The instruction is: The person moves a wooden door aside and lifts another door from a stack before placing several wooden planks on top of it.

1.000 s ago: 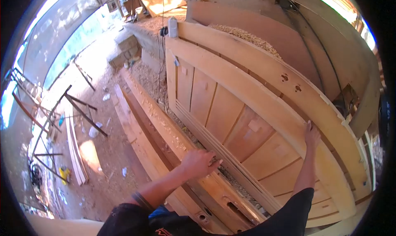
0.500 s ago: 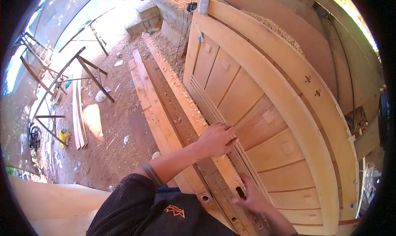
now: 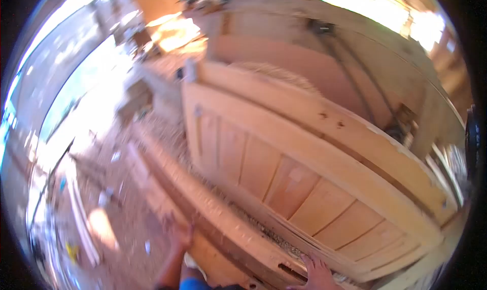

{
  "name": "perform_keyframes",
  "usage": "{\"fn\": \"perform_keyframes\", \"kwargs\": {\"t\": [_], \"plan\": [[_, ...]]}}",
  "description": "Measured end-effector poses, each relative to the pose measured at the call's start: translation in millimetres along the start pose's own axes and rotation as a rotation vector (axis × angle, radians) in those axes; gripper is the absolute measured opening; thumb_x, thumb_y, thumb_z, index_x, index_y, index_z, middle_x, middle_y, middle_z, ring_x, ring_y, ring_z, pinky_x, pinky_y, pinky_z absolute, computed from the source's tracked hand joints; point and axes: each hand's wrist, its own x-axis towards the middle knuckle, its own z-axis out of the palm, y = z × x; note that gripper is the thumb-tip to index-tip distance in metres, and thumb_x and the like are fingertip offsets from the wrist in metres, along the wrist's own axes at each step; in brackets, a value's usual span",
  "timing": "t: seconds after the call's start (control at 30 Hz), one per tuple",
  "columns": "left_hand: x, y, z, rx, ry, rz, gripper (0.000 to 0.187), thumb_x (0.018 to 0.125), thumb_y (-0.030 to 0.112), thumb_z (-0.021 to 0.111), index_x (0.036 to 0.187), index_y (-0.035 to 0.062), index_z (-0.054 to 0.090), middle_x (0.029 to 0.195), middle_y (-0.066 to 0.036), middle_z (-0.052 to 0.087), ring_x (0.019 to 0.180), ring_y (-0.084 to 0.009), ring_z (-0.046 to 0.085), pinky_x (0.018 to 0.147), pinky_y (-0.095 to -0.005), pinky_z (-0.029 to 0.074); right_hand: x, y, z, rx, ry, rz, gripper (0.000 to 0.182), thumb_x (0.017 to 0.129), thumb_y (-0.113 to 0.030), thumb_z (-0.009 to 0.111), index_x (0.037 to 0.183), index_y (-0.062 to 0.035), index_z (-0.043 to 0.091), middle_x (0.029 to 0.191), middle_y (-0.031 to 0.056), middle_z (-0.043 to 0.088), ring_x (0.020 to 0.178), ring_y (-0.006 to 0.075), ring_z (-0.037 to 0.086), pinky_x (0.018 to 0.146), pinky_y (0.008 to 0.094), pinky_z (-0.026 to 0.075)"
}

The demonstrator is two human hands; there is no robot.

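Observation:
My left hand [image 3: 178, 235], smeared by motion, is at the outer edge of the left wooden plank [image 3: 205, 249]; I cannot tell whether it grips it. At the near end of a long timber [image 3: 218, 206] strewn with shavings, my right hand [image 3: 318, 274] has its fingers apart, beside a dark mortise slot [image 3: 291, 269]. It seems to rest on or beside the timber. A panelled wooden door [image 3: 299, 188] leans on its side to the right of the timbers.
A second pale wooden frame [image 3: 264, 89] stands behind the door, with wood shavings [image 3: 279, 77] heaped behind its top edge. A can [image 3: 190, 70] sits at the door's far corner. Thin strips [image 3: 81, 219] lie on the dirt floor at left.
My left hand has left the shavings-covered timber and moved left to the outer plank. My right hand remains near the mortise slot. The view has swung right and is blurred.

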Motion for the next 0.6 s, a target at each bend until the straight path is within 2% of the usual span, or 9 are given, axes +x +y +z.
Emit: {"fn": "perform_keyframes", "kwargs": {"t": [0.03,0.07,0.13,0.23,0.33,0.43,0.53,0.6], "plan": [[-4.3,8.2,2.1,0.141,-0.082,-0.059,0.103,0.085,0.071,0.049,0.152,-0.0028,0.021,0.157,-0.026,0.021,0.148,-0.0382,0.016,0.121,-0.0472,0.010,-5.4,1.0,1.3,-0.007,0.051,-0.006,0.114,0.069,-0.061,0.077,0.152,-0.0058,0.023,0.151,0.0249,0.030,0.137,0.0435,0.033,0.113,0.0529,0.030],[-1.0,1.4,14.9,0.116,0.003,0.008,0.100,0.086,0.067,0.053,0.150,-0.0035,0.025,0.154,-0.031,0.023,0.146,-0.0413,0.017,0.120,-0.0492,0.013,-6.0,2.0,2.9,0.063,0.001,0.030,0.110,0.070,-0.060,0.076,0.151,-0.0063,0.025,0.151,0.0243,0.030,0.137,0.0429,0.034,0.112,0.0526,0.030],[5.7,-9.8,26.7,0.119,0.080,0.068,0.092,0.085,0.058,0.060,0.147,-0.0049,0.031,0.149,-0.035,0.030,0.141,-0.0478,0.026,0.116,-0.0520,0.023,-7.4,3.5,3.2,0.189,-0.127,0.069,0.102,0.073,-0.058,0.074,0.149,-0.0074,0.029,0.152,0.0230,0.031,0.136,0.0416,0.035,0.112,0.0518,0.031],[-0.4,5.2,16.9,0.001,0.040,0.070,0.090,0.086,0.050,0.063,0.148,-0.0043,0.027,0.151,-0.037,0.021,0.143,-0.0491,0.018,0.117,-0.0523,0.019,-4.7,-4.6,-4.7,0.148,-0.126,0.032,0.091,0.077,-0.055,0.071,0.146,-0.0095,0.035,0.151,0.0217,0.033,0.135,0.0399,0.039,0.109,0.0497,0.036],[-0.3,11.2,13.1,0.046,-0.004,0.053,0.088,0.087,0.049,0.062,0.148,-0.0043,0.026,0.152,-0.037,0.018,0.143,-0.0499,0.017,0.118,-0.0527,0.018,-4.5,-8.0,-11.4,0.281,-0.181,0.107,0.083,0.080,-0.052,0.070,0.145,-0.0126,0.037,0.148,0.0216,0.037,0.134,0.0387,0.040,0.110,0.0483,0.035],[4.0,5.9,17.6,0.087,-0.010,0.024,0.086,0.089,0.049,0.059,0.148,-0.0041,0.026,0.152,-0.038,0.019,0.143,-0.0490,0.018,0.118,-0.0525,0.018,-3.5,-3.0,1.4,0.306,-0.106,0.126,0.091,0.072,-0.058,0.074,0.140,-0.0062,0.043,0.143,0.0225,0.043,0.133,0.0395,0.040,0.111,0.0527,0.031],[2.0,2.8,12.8,0.228,-0.014,0.073,0.085,0.089,0.053,0.057,0.149,-0.0003,0.030,0.151,-0.033,0.027,0.143,-0.0429,0.026,0.116,-0.0519,0.026,0.1,5.8,16.4,0.162,-0.131,0.088,0.092,0.076,-0.055,0.074,0.141,-0.0024,0.038,0.141,0.0248,0.044,0.130,0.0396,0.045,0.108,0.0467,0.039],[2.8,-2.1,14.4,0.163,-0.050,0.092,0.086,0.093,0.056,0.050,0.150,-0.0030,0.025,0.152,-0.037,0.020,0.143,-0.0475,0.020,0.118,-0.0535,0.018,-3.0,5.1,19.9,0.093,0.039,0.029,0.077,0.077,-0.057,0.069,0.132,-0.0070,0.051,0.131,0.0194,0.055,0.121,0.0370,0.053,0.104,0.0456,0.042]]}}
